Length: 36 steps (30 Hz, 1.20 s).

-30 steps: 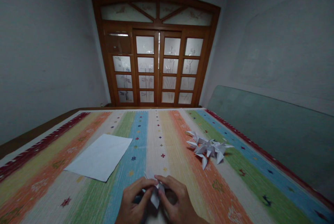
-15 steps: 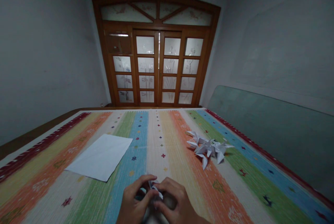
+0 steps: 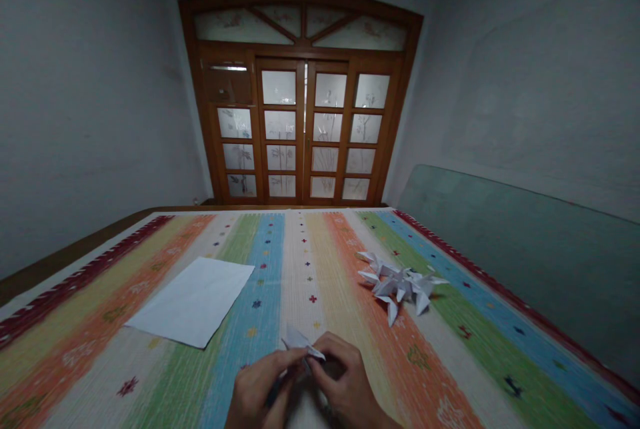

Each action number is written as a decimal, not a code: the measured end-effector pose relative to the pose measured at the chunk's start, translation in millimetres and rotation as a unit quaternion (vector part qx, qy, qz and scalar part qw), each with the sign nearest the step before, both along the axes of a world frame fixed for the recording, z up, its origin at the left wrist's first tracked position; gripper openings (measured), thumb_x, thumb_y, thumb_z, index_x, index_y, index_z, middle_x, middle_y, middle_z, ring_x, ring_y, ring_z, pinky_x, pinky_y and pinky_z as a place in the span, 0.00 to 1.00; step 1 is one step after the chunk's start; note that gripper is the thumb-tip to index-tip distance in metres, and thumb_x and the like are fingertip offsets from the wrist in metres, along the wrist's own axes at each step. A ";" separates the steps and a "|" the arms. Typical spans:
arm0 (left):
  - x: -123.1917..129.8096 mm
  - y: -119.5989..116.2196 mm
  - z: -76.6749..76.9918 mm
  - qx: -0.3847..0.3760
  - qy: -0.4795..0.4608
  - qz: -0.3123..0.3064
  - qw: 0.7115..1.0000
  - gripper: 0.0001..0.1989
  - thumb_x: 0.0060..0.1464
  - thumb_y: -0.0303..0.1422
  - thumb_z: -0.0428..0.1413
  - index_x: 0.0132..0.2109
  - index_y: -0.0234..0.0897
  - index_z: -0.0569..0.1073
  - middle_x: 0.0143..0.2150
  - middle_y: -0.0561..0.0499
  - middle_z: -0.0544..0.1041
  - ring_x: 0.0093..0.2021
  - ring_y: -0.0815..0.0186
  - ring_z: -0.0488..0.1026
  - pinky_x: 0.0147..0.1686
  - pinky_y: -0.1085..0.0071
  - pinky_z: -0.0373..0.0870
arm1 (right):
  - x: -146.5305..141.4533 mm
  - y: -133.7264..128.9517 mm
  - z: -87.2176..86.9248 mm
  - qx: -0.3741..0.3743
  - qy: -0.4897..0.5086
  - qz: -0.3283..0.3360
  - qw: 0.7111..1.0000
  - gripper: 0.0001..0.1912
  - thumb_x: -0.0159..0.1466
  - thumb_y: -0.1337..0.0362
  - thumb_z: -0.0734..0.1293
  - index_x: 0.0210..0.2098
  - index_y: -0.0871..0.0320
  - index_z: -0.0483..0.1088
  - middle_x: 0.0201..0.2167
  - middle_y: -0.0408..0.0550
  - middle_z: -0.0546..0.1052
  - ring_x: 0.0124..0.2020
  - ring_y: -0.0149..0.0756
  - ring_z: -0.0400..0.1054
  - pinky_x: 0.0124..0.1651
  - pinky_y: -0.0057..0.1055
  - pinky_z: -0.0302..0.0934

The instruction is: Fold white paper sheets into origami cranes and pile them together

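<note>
So from our head cam, we've got both bare hands down at the near edge of a striped woven rug (image 3: 150, 376), working on a small piece of folded white paper (image 3: 300, 340). Our left hand (image 3: 263, 386) and right hand (image 3: 345, 379) are both curled closed and pinching it from either side, right between them, just above the rug. The big change from half a second ago is the paper itself: back then it was bunched up and mostly buried in our fingers, and now a pointed flap sticks up and out past them, so we can see a lot more of it. Our hands have also opened up a little from each other compared with that earlier shot, when they were pressed close together around it. The rest of the scene matches. A flat sheet of white paper (image 3: 193, 299) lies on the rug off to the left, well apart from our hands, and a cluster of spiky white origami pieces (image 3: 400, 289) sits to the right on the orange and green stripes, also well away. Straight ahead, past the far end of the rug, are wooden double doors (image 3: 300, 129) with frosted panes, and a green padded panel (image 3: 515, 262) runs along the right.
</note>
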<state>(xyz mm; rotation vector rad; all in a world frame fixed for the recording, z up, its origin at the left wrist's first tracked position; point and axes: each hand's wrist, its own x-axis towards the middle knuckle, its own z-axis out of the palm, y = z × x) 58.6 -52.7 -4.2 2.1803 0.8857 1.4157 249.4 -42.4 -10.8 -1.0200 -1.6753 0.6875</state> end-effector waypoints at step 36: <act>2.4 15.9 29.6 -0.244 -0.157 0.006 0.957 0.03 0.48 0.28 0.63 0.33 0.39 0.81 0.34 0.48 0.81 0.35 0.61 0.79 0.32 0.74 0.77 | 0.6 5.8 -4.3 -0.166 0.202 0.153 0.953 0.25 0.57 0.42 0.75 0.27 0.57 0.67 0.22 0.38 0.64 0.24 0.30 0.59 0.29 0.26 0.57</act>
